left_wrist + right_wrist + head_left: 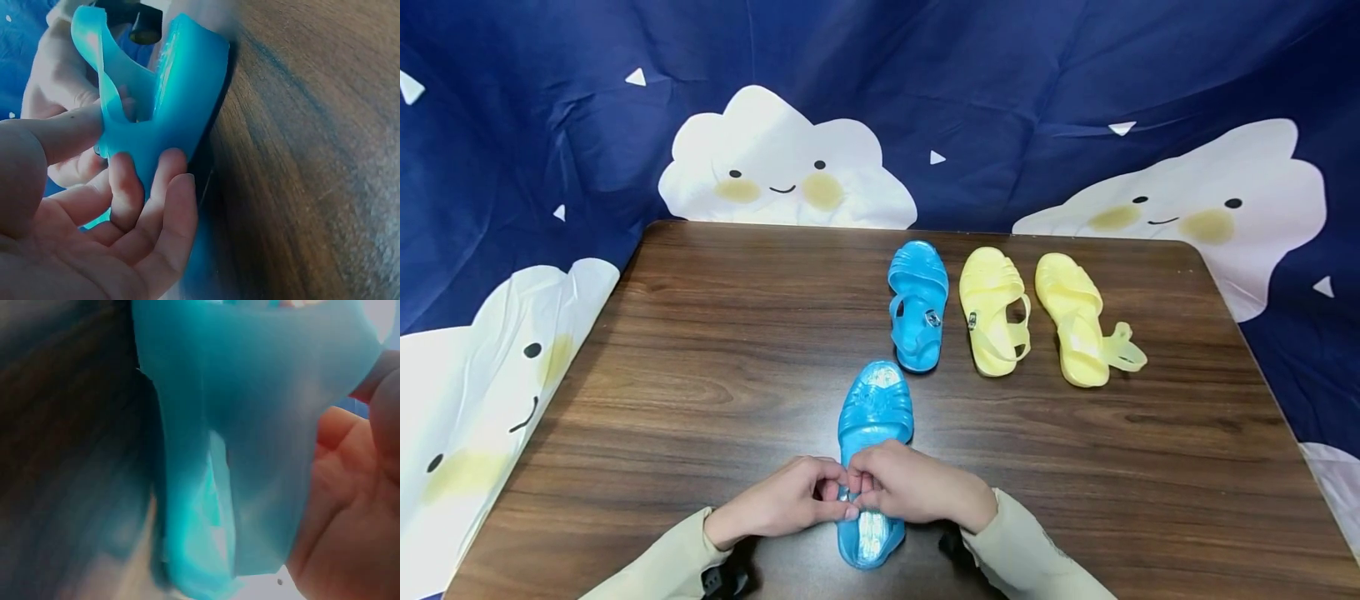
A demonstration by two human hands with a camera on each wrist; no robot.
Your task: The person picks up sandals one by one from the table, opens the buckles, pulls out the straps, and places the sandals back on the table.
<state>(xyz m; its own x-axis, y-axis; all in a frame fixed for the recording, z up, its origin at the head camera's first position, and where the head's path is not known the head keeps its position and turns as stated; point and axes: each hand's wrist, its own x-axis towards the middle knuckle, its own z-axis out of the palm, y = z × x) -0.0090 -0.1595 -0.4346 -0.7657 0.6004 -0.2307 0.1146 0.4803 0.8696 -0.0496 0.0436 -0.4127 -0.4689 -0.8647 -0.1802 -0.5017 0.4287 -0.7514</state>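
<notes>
A glossy blue jelly sandal (875, 412) lies on the table close to the person, toe pointing away. At its left side, near a small buckle, both hands meet over the strap. The left hand (793, 497) pinches the strap's side between thumb and fingers; in the left wrist view its fingertips (172, 164) press the sandal's outer wall. Reaching across the sandal from the right, the right hand (917, 483) pinches the strap end with thumb and forefinger. The strap (269, 444) stretches over the heel opening in the right wrist view. Fingers partly hide the buckle.
Beyond the worked sandal stands a second blue sandal (919, 304) with its strap buckled. To its right are a yellow sandal (988, 287) with a closed strap and another yellow sandal (1067, 287) whose strap (1123, 348) sticks out rightward. A blue cloud-print curtain (970, 75) hangs behind the wooden table (737, 333).
</notes>
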